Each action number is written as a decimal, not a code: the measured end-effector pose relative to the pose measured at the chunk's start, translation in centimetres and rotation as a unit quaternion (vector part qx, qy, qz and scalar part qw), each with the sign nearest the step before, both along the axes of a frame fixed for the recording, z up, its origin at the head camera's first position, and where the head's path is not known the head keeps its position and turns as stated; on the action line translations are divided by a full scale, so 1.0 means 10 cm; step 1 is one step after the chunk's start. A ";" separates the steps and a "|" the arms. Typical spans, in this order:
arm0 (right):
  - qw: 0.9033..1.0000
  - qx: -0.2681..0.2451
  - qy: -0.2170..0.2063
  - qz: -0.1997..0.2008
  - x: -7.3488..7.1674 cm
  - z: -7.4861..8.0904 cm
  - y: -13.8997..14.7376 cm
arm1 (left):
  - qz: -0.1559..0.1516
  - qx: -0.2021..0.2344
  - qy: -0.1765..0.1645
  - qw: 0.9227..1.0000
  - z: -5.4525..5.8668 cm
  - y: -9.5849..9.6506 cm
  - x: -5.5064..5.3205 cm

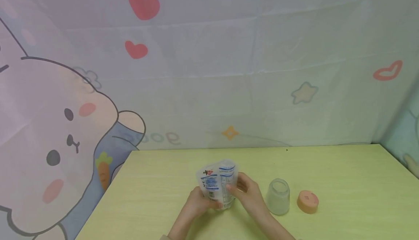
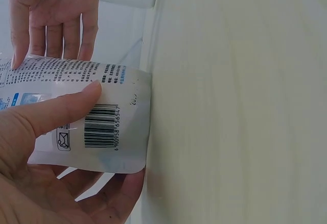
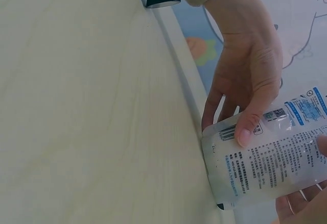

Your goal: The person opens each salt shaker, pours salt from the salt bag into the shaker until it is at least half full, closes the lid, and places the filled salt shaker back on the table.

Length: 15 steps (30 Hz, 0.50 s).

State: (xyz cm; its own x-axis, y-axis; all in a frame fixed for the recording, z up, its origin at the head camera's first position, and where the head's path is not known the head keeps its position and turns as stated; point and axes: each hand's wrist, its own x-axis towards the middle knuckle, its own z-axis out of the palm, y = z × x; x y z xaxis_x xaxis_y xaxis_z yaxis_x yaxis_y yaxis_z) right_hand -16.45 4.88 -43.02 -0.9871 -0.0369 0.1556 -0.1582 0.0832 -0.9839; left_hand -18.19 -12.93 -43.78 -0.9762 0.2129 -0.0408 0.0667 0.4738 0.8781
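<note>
A white plastic pouch [image 1: 214, 182] with blue print stands upright over the table, its barcode end down. My left hand [image 1: 197, 203] grips its lower left part, the thumb lying across the front beside the barcode [image 2: 101, 126] and the fingers behind. On the other side my right hand [image 1: 249, 195] holds the pouch's right edge between the thumb in front and the fingers at the back. Seen from the right wrist, the bottom edge of the pouch [image 3: 265, 178] is right at the tabletop. To the right of my right hand is a clear glass jar [image 1: 278, 197].
A round orange-pink lid [image 1: 307, 202] lies on the pale yellow table [image 1: 157, 185], right of the jar. Behind the table hangs a cloth backdrop [image 1: 203, 98] with hearts and a cartoon rabbit.
</note>
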 end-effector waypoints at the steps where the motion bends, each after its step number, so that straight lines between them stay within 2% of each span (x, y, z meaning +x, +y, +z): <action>1: 1.000 0.000 0.000 0.000 0.00 0.00 0.00 | 0.000 -0.003 0.002 1.000 0.00 0.00 0.00; 15: 1.000 -0.014 -0.008 -0.004 0.01 0.00 0.01 | 0.005 -0.023 0.005 1.000 0.03 0.02 0.01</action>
State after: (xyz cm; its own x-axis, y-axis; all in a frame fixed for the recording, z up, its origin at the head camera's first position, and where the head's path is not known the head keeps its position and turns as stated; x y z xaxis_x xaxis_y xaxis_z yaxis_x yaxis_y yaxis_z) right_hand -16.34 4.96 -43.07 -0.9896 -0.0239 0.1416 -0.1427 0.0561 -0.9882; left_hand -18.13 -12.73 -43.48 -0.9789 0.2005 -0.0396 0.0709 0.5145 0.8545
